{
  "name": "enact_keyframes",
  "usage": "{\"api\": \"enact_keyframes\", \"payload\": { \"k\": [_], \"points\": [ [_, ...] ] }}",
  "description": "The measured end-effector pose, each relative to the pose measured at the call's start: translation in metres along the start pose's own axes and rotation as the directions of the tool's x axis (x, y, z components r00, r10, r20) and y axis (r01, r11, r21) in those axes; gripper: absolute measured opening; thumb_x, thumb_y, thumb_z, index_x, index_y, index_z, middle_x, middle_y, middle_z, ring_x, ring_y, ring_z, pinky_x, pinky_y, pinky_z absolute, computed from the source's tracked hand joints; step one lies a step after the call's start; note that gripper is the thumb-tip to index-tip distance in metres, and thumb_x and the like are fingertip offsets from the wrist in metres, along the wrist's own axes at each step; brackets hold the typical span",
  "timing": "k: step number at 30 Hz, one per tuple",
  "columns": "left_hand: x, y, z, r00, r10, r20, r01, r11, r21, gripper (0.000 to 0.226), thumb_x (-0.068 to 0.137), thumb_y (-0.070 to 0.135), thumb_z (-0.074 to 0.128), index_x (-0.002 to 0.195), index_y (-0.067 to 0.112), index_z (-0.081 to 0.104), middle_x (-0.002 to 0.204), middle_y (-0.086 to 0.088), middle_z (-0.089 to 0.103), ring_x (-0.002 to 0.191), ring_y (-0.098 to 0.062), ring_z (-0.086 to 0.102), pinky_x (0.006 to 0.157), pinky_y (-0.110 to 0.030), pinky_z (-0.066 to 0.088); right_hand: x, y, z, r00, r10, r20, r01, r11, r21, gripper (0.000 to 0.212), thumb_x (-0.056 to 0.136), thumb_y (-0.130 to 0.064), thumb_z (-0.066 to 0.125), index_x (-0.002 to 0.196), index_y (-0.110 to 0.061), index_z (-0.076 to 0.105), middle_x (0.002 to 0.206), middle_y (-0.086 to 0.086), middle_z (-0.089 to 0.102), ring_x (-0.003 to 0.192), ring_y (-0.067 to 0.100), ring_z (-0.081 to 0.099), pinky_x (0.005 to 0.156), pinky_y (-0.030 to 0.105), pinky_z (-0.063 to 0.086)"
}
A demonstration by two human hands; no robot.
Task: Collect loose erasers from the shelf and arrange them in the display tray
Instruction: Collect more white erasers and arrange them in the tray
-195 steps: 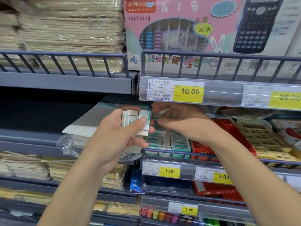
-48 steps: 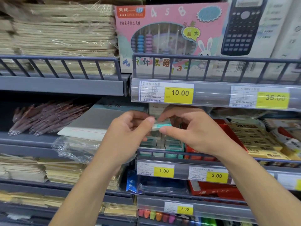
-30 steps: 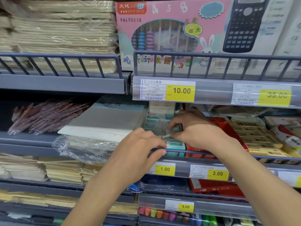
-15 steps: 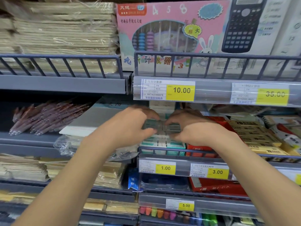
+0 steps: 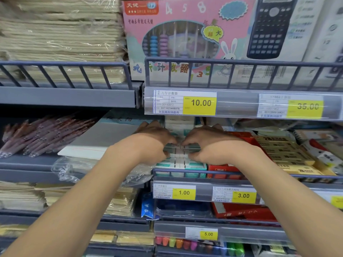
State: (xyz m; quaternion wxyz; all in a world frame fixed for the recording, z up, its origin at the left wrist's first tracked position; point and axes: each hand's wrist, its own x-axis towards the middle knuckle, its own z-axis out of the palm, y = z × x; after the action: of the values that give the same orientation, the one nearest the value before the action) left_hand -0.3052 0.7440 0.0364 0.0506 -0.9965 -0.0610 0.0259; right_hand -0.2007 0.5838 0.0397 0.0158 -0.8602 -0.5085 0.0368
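Erasers (image 5: 181, 150) between left hand (image 5: 150, 145) and right hand (image 5: 209, 147), touching both.

A stationery shop (yellow price tags (image 5: 201, 105) line the stocked shelves (image 5: 68, 96)).

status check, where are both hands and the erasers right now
Left hand and right hand both on the erasers, fingers curled onto the top row. Erasers packed in rows behind the shelf rail. Upper shelf edge close overhead, nothing blocking.
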Motion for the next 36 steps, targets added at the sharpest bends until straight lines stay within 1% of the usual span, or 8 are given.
{"api": "enact_keyframes", "payload": {
  "k": [5,10,11,14,16,20,30,36],
  "points": [
    [-0.01,0.009,-0.008,0.997,0.024,-0.079,-0.034,0.991,-0.13,0.055,0.1,0.047,0.056,0.153,0.044,0.039,0.158,0.005,0.044,0.143,-0.023,0.034,0.117,-0.037,0.03,-0.029,0.031,-0.018,0.968,0.146,-0.202,-0.057,0.919,0.391,0.026,0.096,-0.047,0.056,0.121,-0.046,0.062,0.126,-0.018,0.064,0.101,0.005,0.063,0.094,0.027,0.048],
    [-0.011,0.038,-0.01,0.977,0.081,-0.199,-0.152,0.913,-0.379,0.052,0.097,0.066,0.049,0.146,0.051,0.041,0.104,0.024,0.064,0.077,0.022,0.05,0.063,-0.003,0.032,-0.057,0.072,-0.027,0.946,0.316,-0.069,-0.273,0.895,0.352,0.038,0.097,-0.045,0.057,0.133,-0.032,0.058,0.134,-0.009,0.06,0.122,0.017,0.056,0.111,0.035,0.039],
    [-0.01,0.045,-0.011,0.974,0.086,-0.209,-0.168,0.894,-0.415,0.054,0.096,0.067,0.05,0.147,0.05,0.043,0.09,0.028,0.023,0.072,0.03,0.048,0.057,-0.002,0.032,-0.061,0.075,-0.027,0.94,0.339,-0.049,-0.303,0.889,0.343,0.038,0.096,-0.045,0.06,0.131,-0.031,0.059,0.13,-0.008,0.063,0.117,0.017,0.059,0.108,0.035,0.042],
    [-0.002,0.063,-0.009,0.969,0.112,-0.221,-0.2,0.879,-0.434,0.057,0.099,0.058,0.054,0.151,0.036,0.047,0.088,0.027,0.042,0.082,0.037,0.026,0.05,0.004,0.031,-0.066,0.072,-0.025,0.933,0.359,-0.026,-0.342,0.906,0.248,0.037,0.091,-0.049,0.063,0.125,-0.033,0.062,0.116,-0.008,0.068,0.095,0.014,0.068,0.096,0.033,0.05],
    [0.004,0.071,-0.006,0.978,0.098,-0.182,-0.163,0.907,-0.388,0.056,0.101,0.056,0.051,0.153,0.034,0.044,0.083,0.009,0.063,0.071,0.028,0.051,0.049,-0.002,0.033,-0.063,0.068,-0.023,0.936,0.349,-0.051,-0.323,0.906,0.273,0.037,0.091,-0.044,0.066,0.126,-0.03,0.063,0.118,-0.007,0.068,0.083,0.014,0.07,0.088,0.029,0.054],
    [0.016,0.08,-0.004,0.976,0.04,-0.216,-0.109,0.943,-0.314,0.05,0.101,0.05,0.054,0.148,0.036,0.049,0.144,0.004,0.057,0.121,-0.013,0.054,0.083,-0.021,0.037,-0.056,0.07,-0.016,0.931,0.345,-0.121,-0.332,0.936,0.117,0.038,0.093,-0.04,0.065,0.131,-0.031,0.063,0.136,-0.003,0.06,0.116,0.018,0.058,0.096,0.024,0.043],
    [0.035,0.088,0.0,0.967,-0.035,-0.252,-0.039,0.958,-0.286,0.035,0.1,0.036,0.059,0.133,0.026,0.062,0.138,-0.001,0.055,0.126,-0.024,0.052,0.101,-0.03,0.042,-0.058,0.083,-0.007,0.898,0.393,-0.199,-0.308,0.883,0.355,0.032,0.089,-0.043,0.071,0.119,-0.033,0.067,0.12,-0.011,0.067,0.11,0.012,0.061,0.092,0.022,0.044],
    [0.035,0.086,0.0,0.965,-0.022,-0.263,-0.055,0.958,-0.281,0.047,0.095,0.043,0.063,0.14,0.034,0.056,0.146,0.005,0.051,0.132,-0.022,0.045,0.105,-0.032,0.04,-0.063,0.078,-0.018,0.868,0.484,-0.112,-0.472,0.874,0.118,0.048,0.099,-0.053,0.044,0.136,-0.025,0.055,0.127,0.003,0.066,0.078,0.019,0.069,0.086,0.032,0.051]
  ]
}}
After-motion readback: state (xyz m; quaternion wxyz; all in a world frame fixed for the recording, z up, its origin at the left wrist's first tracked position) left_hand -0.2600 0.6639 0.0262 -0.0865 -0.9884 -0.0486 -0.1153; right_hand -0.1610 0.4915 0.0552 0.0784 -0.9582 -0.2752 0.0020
